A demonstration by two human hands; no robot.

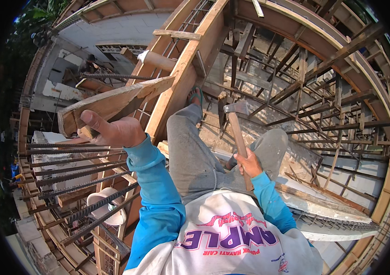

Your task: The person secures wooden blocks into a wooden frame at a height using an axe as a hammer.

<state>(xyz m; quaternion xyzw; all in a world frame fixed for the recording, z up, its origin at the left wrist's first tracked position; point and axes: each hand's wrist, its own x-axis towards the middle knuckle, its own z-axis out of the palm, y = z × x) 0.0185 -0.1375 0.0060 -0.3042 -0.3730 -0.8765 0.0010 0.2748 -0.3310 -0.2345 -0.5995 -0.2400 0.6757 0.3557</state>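
Observation:
My right hand (250, 163) is closed around the wooden handle of a hatchet (237, 130). Its steel head points away from me, above the gap between my knees. Off to the left, my left hand (114, 130) grips the near end of a rough wooden board (112, 101), thumb up; the fingers are partly hidden behind the hand. The board slants away to the right, its far tip by the edge of a long timber form (183, 68).
Several ribbed steel bars (85, 172) stick out below my left hand. A pale plastic chair (105, 206) stands lower left. My sandalled foot (196, 97) rests by the formwork. Timber props (300, 87) crowd the drop on the right. Another person (91, 64) is at far left.

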